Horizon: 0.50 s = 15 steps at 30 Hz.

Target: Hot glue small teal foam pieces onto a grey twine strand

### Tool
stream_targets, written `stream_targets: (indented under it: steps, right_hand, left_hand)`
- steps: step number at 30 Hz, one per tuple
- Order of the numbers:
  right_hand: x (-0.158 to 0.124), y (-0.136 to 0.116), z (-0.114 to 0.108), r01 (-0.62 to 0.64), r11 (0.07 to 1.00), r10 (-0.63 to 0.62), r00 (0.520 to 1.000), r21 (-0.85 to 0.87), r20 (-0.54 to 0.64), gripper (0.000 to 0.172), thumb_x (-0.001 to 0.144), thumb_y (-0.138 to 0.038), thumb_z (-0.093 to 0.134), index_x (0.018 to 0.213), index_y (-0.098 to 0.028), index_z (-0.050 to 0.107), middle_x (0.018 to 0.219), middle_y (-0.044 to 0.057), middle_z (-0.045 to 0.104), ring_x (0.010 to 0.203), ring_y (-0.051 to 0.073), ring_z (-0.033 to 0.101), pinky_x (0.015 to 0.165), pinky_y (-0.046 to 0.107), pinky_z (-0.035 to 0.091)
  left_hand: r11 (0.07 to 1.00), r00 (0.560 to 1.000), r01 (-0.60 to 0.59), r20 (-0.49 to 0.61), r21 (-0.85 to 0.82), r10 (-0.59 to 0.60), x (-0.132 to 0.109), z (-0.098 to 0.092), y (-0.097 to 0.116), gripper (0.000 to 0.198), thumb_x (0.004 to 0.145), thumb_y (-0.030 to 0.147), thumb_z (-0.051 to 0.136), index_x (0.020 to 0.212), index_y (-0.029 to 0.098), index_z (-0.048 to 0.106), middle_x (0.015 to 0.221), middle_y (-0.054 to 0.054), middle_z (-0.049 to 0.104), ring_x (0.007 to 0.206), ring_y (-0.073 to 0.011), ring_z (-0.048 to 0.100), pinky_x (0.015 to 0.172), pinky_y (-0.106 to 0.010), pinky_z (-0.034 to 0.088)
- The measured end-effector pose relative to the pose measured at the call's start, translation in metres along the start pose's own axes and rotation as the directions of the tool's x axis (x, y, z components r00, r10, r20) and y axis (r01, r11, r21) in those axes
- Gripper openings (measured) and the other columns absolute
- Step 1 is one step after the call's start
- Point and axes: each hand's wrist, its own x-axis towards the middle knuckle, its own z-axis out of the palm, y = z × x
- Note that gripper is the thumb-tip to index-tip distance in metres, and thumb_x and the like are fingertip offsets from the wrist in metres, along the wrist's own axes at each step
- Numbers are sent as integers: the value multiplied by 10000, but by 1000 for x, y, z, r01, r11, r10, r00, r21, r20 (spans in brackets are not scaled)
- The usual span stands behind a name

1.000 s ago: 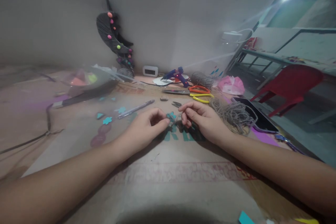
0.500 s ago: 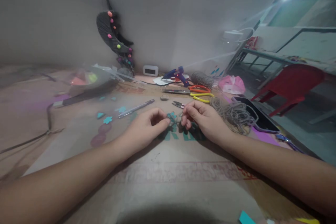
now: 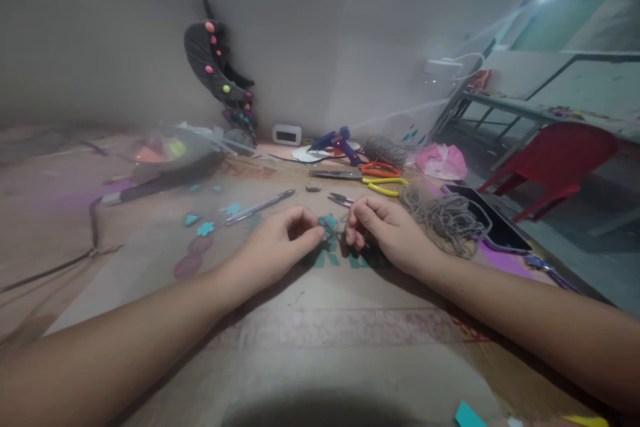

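My left hand (image 3: pixel 283 240) is closed in a pinch, thumb against forefinger, on a thin grey cord (image 3: pixel 334 233). Opposite it, my right hand (image 3: pixel 390 233) has its fingers curled, with the same cord running up to them; the fingertips are partly hidden. A teal flower cutout (image 3: pixel 329 219) shows right beside the left fingertips, and I cannot tell whether it touches the cord. Small snips (image 3: pixel 341 199) lie just beyond the right hand. To the right is a loose tangle of grey cord (image 3: pixel 455 220).
Behind the hands lie a pen (image 3: pixel 261 207), orange-handled scissors (image 3: pixel 335 175), yellow handles (image 3: pixel 385 181) and a blue glue gun (image 3: pixel 336 141). More teal flowers (image 3: pixel 205 229) sit at left. A phone (image 3: pixel 495 220) lies at right, near a pink bag (image 3: pixel 442 161). A white clock (image 3: pixel 287 135) stands by the wall.
My right hand has shifted very slightly and its fingers have curled a bit more. The left hand keeps its place and its pinch.
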Motion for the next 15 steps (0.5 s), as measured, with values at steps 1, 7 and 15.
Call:
stream_targets:
  steps: [1, 7, 15]
  right_hand:
    - [0, 0, 0, 6, 1000, -6, 1000, -4, 11, 410, 905, -570, 549, 748, -192, 530, 593, -14, 636, 486, 86, 525, 491, 219, 411]
    - [-1, 3, -1, -20, 998, 18, 999, 63, 29, 513, 921, -638, 461, 750, -171, 586, 590, 18, 649, 483, 94, 522, 484, 228, 415]
    - [0, -3, 2, -41, 999, 42, 999, 16, -34, 342, 741, -439, 771, 769, -198, 530, 600, -21, 662, 488, 93, 557, 487, 221, 439]
  left_hand:
    - [1000, 1000, 2, -1, 6, -2, 0, 0, 0, 177, 846, 342, 560, 760, 187, 547, 723, 26, 538, 689, -136, 501, 631, -252, 377]
    - [1000, 1000, 5, -2, 16, -5, 0, 0, 1, 176, 845, 339, 562, 758, 185, 552, 721, 25, 540, 687, -136, 495, 634, -252, 379]
    - [1000, 1000, 18, -10, 4, -18, -1, -1, 2, 174, 854, 332, 571, 770, 180, 569, 719, 32, 537, 682, -129, 497, 634, -250, 383]
